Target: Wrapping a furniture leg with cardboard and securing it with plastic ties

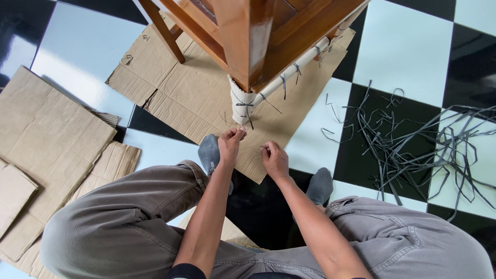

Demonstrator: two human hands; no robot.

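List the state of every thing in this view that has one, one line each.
Left hand: fingers pinched, just below the wrapped leg.
Right hand: fingers curled, apart from the leg.
Wrapped furniture leg: covered in white padding, tied with grey straps.
Grey straps: loose, tangled on the floor.
Cardboard sheet: flattened, under the furniture.

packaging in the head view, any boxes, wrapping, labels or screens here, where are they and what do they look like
No labels, signs or screens show.
Flattened cardboard sheet: brown, creased, under the wooden furniture.
Flat cardboard pieces: brown, overlapping, on the floor at left.
White wrapping: on the furniture leg, tied with grey strapping, just above the left hand.
Loose grey straps: tangled heap on the tiles, right of the right hand.
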